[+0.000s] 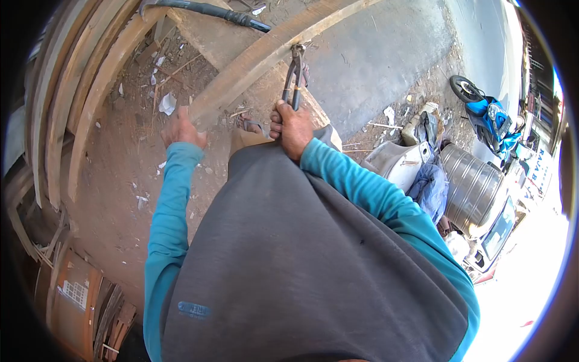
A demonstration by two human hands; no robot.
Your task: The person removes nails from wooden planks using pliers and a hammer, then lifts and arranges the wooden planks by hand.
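Observation:
A long curved wooden beam runs from the lower left to the upper right in front of me. My left hand grips the beam's near end, its fingers partly hidden behind the wood. In my right hand are the handles of black pincers, with the fist closed round them. The pincers' jaws touch the beam's lower edge; whether they hold anything between them is too small to tell. Below the beam lies a wide wooden plank.
Curved wooden pieces stand stacked at the left. A dark tool handle lies beyond the beam. To the right are a metal drum, a white plastic container and a blue motorcycle. Paper scraps litter the dirt floor.

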